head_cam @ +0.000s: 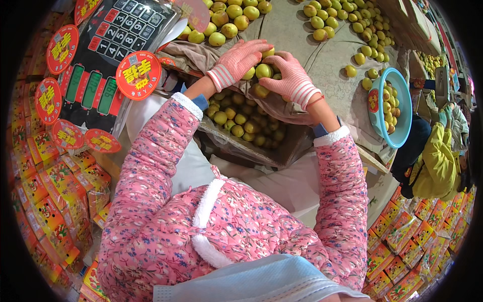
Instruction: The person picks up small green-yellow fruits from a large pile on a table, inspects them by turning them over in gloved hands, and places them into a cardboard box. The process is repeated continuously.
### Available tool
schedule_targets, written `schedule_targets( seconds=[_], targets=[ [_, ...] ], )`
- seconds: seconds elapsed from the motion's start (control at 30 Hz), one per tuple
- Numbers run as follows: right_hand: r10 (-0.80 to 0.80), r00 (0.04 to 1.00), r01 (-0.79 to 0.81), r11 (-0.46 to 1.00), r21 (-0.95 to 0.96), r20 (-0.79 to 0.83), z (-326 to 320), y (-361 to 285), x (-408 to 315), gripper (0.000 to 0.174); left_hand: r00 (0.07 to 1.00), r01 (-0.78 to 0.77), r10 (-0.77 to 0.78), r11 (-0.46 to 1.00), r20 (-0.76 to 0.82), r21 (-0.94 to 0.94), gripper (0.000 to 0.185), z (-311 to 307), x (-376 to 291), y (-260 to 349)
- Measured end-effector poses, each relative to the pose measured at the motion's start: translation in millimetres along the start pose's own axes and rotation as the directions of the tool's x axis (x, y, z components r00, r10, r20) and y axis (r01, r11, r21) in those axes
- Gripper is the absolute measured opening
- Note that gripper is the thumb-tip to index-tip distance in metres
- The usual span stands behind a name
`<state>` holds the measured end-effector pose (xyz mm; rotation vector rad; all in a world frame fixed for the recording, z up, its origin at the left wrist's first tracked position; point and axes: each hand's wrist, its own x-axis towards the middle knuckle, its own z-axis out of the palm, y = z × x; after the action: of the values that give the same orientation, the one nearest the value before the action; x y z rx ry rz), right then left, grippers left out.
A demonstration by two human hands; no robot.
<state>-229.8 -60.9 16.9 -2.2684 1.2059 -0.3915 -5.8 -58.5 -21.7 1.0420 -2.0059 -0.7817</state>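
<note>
Both my hands wear pink-and-white striped knit gloves and meet over a small cluster of green jujubes (263, 70) at the table's near edge. My left hand (238, 62) lies across the left of the cluster with fingers stretched out; its palm side is hidden. On the other side, my right hand (289, 77) curls around some of the fruit, one jujube showing between thumb and fingers. Directly below the hands is an open box (290, 151) lined with plastic, holding many more jujubes (239, 119) in shadow. Cloth (302, 109) hangs over the table edge above it.
A digital scale (124, 28) with round stickers stands at left. More jujubes (229, 30) lie on the cloth-covered table (290, 30). At right is a blue plastic basin (405, 102) of fruit. Printed cartons (56, 181) are stacked on both sides. A person in yellow (434, 162) is at far right.
</note>
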Motion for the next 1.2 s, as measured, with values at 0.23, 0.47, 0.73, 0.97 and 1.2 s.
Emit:
schedule_targets(
  seconds=[0.23, 0.47, 0.73, 0.97, 1.2],
  targets=[
    [-0.057, 0.998, 0.056, 0.992, -0.114, -0.005, 2.6, 1.6, 0.8, 0.061, 1.000, -0.021, 0.020, 1.000, 0.017, 0.016, 0.041, 4.2, 2.0, -13.7],
    [0.031, 0.993, -0.017, 0.993, -0.113, 0.117, -13.5, -7.0, 5.6, 0.057, 0.999, -0.025, 0.026, 0.999, 0.048, -0.021, 0.041, -4.4, -1.3, -5.1],
    [0.373, 0.896, -0.320, 0.167, 0.933, 0.241, -22.9, 37.8, 10.7, 0.066, 0.996, 0.033, -0.028, 0.998, 0.089, -0.056, 0.042, -4.8, -1.1, 4.6],
    [0.278, 0.920, -0.272, -0.054, 0.961, 0.276, -22.1, 49.7, 13.6, 0.075, 0.993, -0.017, 0.030, 0.992, 0.111, -0.123, 0.045, -7.7, -3.3, 5.1],
    [0.213, 0.860, -0.412, -0.243, 0.878, 0.463, -18.6, 61.4, 13.6, 0.062, 0.991, -0.003, 0.021, 0.991, 0.135, -0.131, 0.046, -5.2, -2.7, -4.4]
  ],
)
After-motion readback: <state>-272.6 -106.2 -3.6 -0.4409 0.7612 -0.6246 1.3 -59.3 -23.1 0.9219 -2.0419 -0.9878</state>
